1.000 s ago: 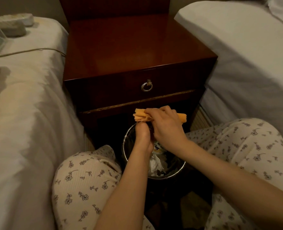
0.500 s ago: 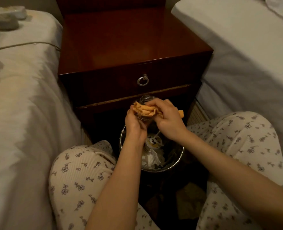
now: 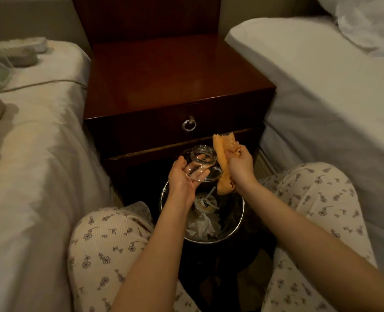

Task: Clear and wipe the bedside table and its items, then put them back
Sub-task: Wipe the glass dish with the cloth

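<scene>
Over the waste bin between your knees, you are partway through the job, on the wiping of the items themselves. Your left hand has its thumb and fingers curled round a clear glass, held tilted in the air just in front of the drawer and above the bin's rim, touching neither. Your right hand is closed tight on a bunched orange cloth, whose loose ends stick out above and below the fist; the cloth lies just beside the glass, and whether it touches the glass cannot be told. The dark wooden tabletop carries nothing and shows a soft sheen, so the clearing looks done and the top has probably had its wipe, though that is a judgement. Several pale items lie on the left bed with a cable running across it; they are too blurred to name, and they most likely await wiping or return. Nothing has gone back onto the tabletop yet, so the whole replacing stage is left. The glass looks smooth, transparent and empty, with a rounded narrow end pointing away from you and a wider part near your palm; any marks on it are too faint to see.
</scene>
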The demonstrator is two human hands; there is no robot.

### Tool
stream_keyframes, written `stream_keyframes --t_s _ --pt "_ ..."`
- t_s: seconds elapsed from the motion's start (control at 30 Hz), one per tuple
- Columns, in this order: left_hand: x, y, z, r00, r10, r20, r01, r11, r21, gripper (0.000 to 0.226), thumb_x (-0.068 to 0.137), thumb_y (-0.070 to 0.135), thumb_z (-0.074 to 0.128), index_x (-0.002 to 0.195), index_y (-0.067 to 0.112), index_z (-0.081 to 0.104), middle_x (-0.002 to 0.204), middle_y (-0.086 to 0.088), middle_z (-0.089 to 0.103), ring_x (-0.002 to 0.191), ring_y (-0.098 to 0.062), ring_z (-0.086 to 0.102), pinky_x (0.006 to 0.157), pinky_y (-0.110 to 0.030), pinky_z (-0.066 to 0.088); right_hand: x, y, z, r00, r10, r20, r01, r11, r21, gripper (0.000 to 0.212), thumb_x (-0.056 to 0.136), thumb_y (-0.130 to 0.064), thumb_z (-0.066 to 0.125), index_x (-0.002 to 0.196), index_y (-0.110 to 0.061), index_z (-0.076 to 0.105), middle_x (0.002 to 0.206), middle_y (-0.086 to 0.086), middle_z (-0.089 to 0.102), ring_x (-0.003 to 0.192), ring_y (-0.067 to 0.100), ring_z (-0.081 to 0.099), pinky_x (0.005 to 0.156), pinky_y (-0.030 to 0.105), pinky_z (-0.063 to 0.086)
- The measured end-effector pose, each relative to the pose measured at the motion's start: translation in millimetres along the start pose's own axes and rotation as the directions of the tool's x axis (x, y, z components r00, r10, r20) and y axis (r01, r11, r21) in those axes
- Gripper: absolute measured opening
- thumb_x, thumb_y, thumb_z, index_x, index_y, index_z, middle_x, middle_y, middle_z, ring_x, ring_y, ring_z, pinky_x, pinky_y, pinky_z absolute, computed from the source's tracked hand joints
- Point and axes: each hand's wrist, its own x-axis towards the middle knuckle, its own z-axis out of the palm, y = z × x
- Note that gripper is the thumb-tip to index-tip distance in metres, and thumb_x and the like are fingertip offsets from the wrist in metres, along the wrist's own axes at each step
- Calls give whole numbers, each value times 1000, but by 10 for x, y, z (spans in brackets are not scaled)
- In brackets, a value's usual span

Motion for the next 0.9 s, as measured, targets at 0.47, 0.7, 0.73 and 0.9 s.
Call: stream_keyframes --t_s 0.47,0.7,0.73,0.9 --pt "-272 55 116 869 334 366 -491 488 722 26 94 42 38 75 27 47 92 -17 65 80 -34 65 74 -49 56 -2 -231 -53 875 414 251 -472 844 253 23 98 -19 46 85 -8 62 77 8 63 74 22 61 63 32 50" --pt "-491 330 269 655 310 689 -611 -318 725 16 100 35 34 96 25 45 73 5 54 70 -21 60 59 -33 40 -69 -505 -114 793 242 559 -469 829 306 56 93 -56 36 82 -10 66 80 10 68 82 24 62 74 35 49" --pt "-514 362 314 633 286 720 -579 -444 684 19 100 35 32 106 23 45 76 5 55 71 -21 62 57 -31 39 -88 -552 -106 782 252 569 -477 831 287 61 90 -60 37 79 -9 68 78 11 68 82 25 62 75 36 48" --pt "-527 442 428 552 256 793 -386 -765 515 38 100 40 27 132 23 36 110 3 62 84 -23 66 60 -30 40 -116 -743 -84 779 200 594 -443 847 295 57 87 -57 42 67 -10 66 68 6 64 69 22 59 67 31 46"
